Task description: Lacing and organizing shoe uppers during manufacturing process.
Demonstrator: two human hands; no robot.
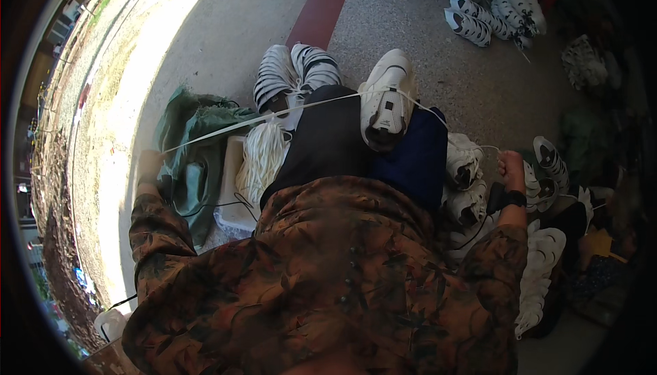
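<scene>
A white shoe (387, 105) rests on my lap between my thighs, its opening toward me. A pale shoelace (263, 120) crosses the shoe and stretches out to both sides. Far out to the left, my left hand (150, 167) grips one end of it, the fingers blurred. My right hand (511, 170) is closed in a fist at the right, with the other stretch of lace running to it past my knee. A bundle of loose white laces (263, 159) lies beside my left thigh, in a pale container (233, 163).
A pair of striped white shoes (301, 74) stands beyond my left knee. Green sacking (198, 118) lies at the left. Several white shoes (540, 265) are piled at my right, and more shoes (496, 16) lie at the far right. A red strip (318, 12) crosses the floor.
</scene>
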